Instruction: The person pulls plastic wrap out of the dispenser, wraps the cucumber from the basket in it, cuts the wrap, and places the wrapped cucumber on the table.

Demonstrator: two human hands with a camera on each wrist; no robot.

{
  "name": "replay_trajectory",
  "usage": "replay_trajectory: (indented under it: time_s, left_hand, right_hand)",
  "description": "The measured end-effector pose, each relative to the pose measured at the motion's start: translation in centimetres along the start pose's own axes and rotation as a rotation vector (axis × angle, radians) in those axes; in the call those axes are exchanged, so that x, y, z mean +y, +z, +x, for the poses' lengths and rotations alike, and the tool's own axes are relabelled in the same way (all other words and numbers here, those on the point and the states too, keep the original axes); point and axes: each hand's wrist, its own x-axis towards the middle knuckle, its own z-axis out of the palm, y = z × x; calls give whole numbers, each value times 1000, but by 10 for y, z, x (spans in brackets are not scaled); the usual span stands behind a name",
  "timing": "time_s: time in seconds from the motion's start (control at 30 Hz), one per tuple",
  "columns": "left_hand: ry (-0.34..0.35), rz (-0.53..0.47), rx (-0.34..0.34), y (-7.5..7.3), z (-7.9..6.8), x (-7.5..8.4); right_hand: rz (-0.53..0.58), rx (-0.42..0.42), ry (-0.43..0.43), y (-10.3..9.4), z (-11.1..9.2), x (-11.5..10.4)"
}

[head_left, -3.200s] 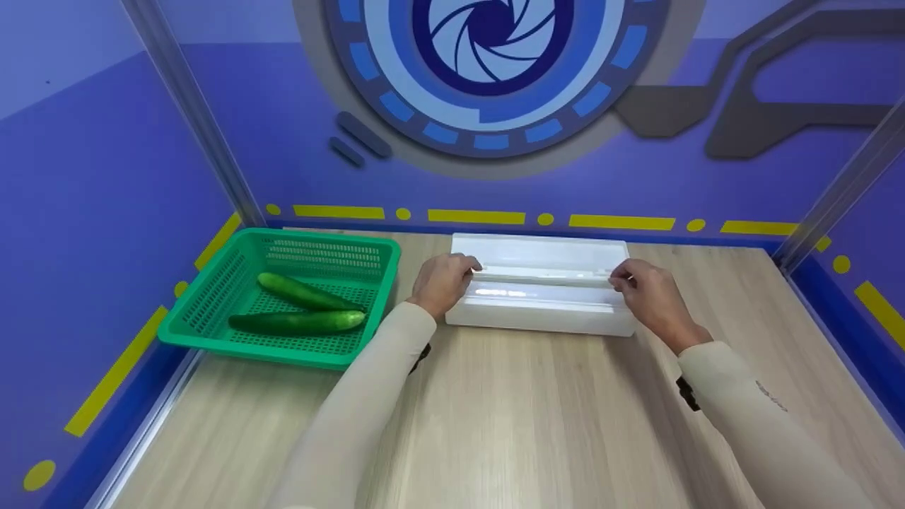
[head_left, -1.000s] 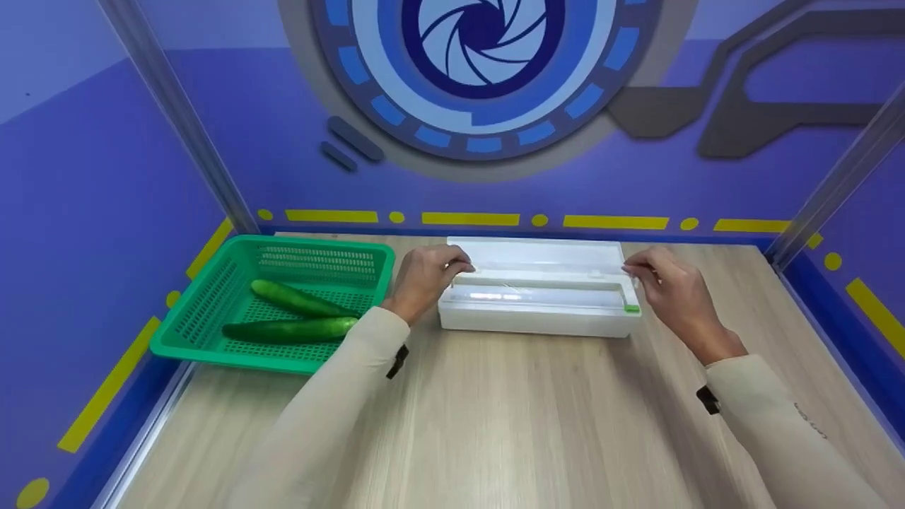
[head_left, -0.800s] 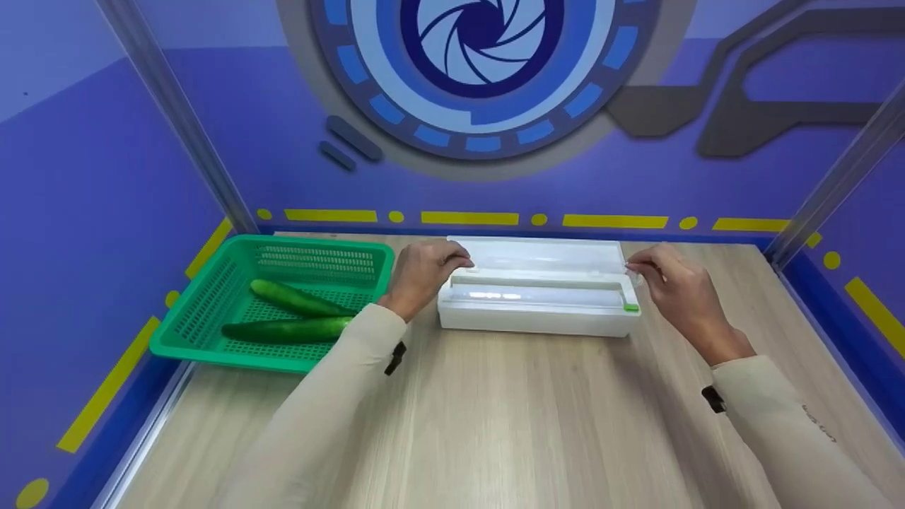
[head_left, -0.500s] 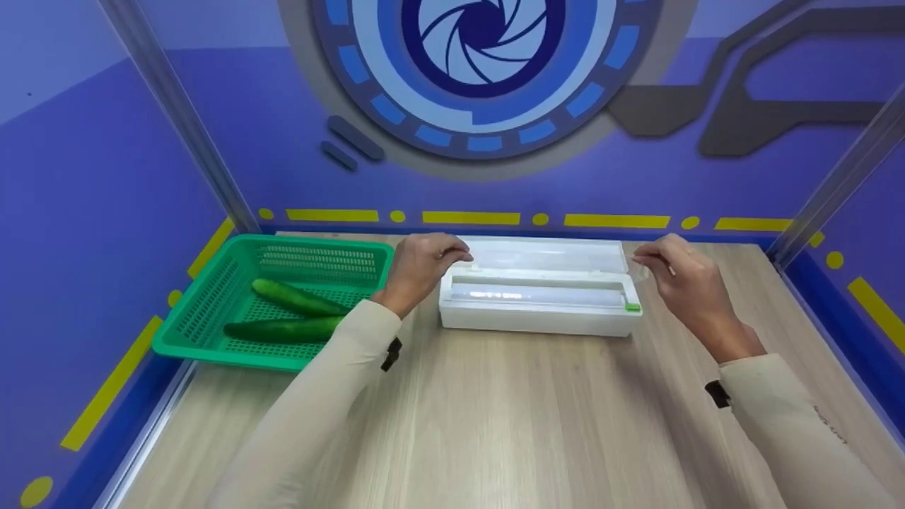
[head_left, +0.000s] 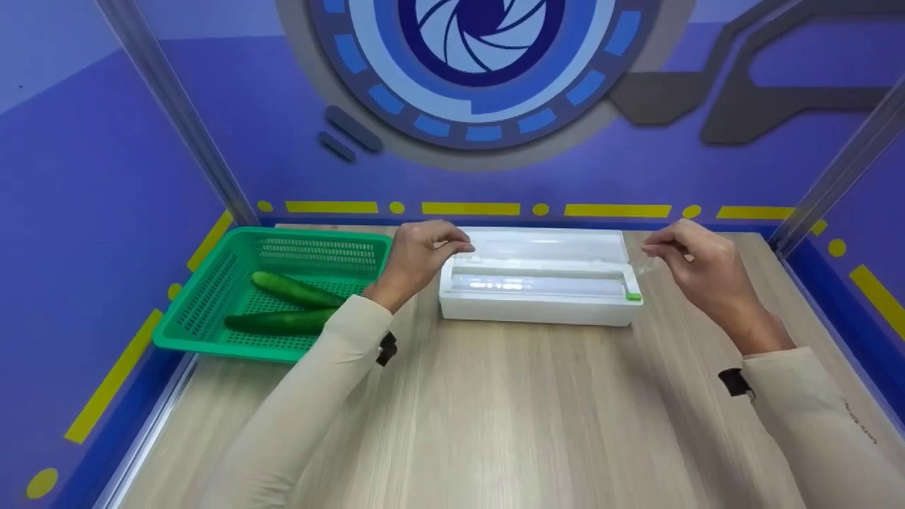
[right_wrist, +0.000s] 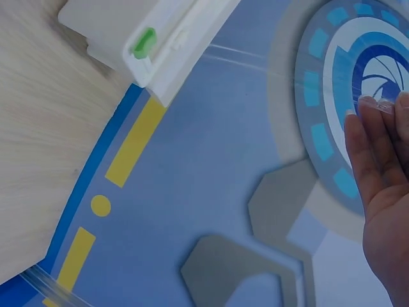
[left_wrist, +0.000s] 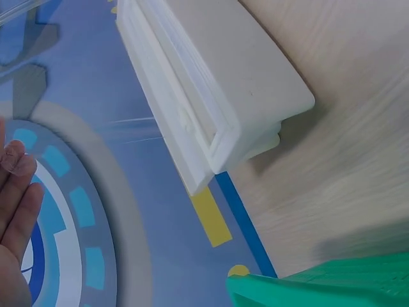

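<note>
A white cling film box [head_left: 541, 312] lies on the table with its lid [head_left: 544, 244] tipped back, and the film roll [head_left: 537, 284] shows inside. Above its left end my left hand [head_left: 417, 258] pinches one side of the clear cling film [left_wrist: 24, 165] between thumb and fingers. My right hand [head_left: 710, 276] pinches the other side, just past the box's right end, where a crumpled bit of film hangs under the fingertips. Faint film edges stretch between box and hands in both wrist views. A green slider [head_left: 633, 297] sits at the box's right end.
Left of the box stands a green plastic basket [head_left: 240, 347], holding an upper cucumber [head_left: 291, 288] and a lower cucumber [head_left: 276, 323]. My left forearm passes over its right front corner. A printed blue wall [head_left: 495, 177] rises right behind the table [head_left: 523, 410].
Both hands have lifted from the roll and spread apart, the right one farther to the right, drawing the cling film up. The box's green slider has come into view.
</note>
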Motion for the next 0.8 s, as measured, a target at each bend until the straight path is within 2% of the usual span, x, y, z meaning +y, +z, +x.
replay_trajectory:
  time_s: [0.2,0.43,0.53,0.6,0.7,0.8]
  left_hand:
    - [-54,-88,-44,-3,2,4]
    - [-43,-108,-81,-9,-1,7]
    - [-52,-143,-104,-13,-3,9]
    - [-87,-190,-147,-15,-5,10]
    - [-184,-265,-250,-19,-9,13]
    - [-276,-304,-364,-23,-15,16]
  right_hand:
    - [16,-6,28,-7,1,0]
    - [98,-53,56,-13,-1,-5]
    - [160,-119,109,-18,-1,-8]
    - [210,-184,168,-23,-3,-9]
    - [296,-300,264,-28,-6,-10]
    - [400,-419,321,-31,-11,-8]
